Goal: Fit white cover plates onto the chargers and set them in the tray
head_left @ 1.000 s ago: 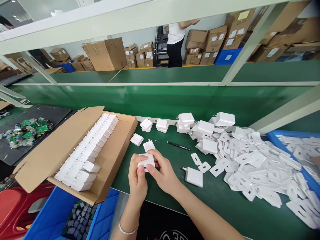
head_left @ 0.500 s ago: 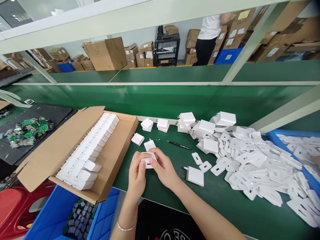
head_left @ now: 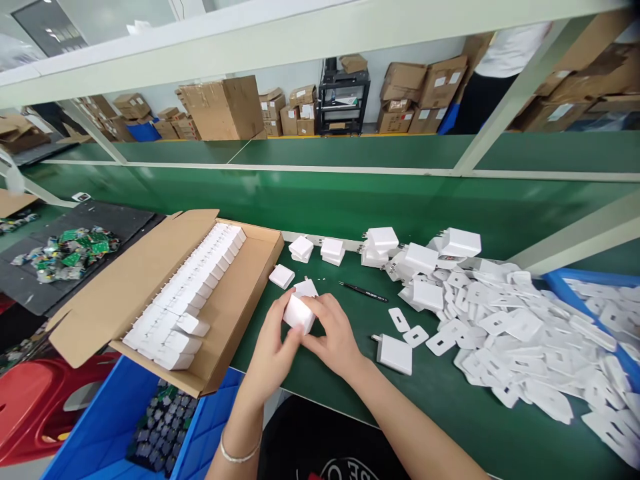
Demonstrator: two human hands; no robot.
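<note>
While the left hand (head_left: pixel 273 348) and right hand (head_left: pixel 336 339) clasp a white block (head_left: pixel 299 313) over the green bench (head_left: pixel 450 417), the step, partly hidden, is perhaps checking it, next calling for a steady grip.

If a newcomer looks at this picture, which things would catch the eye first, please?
Probably the big heap of flat white pieces, spread over the right of the green table. Then the hands at front centre, holding a small white block. Left of them lies an open cardboard box.
</note>
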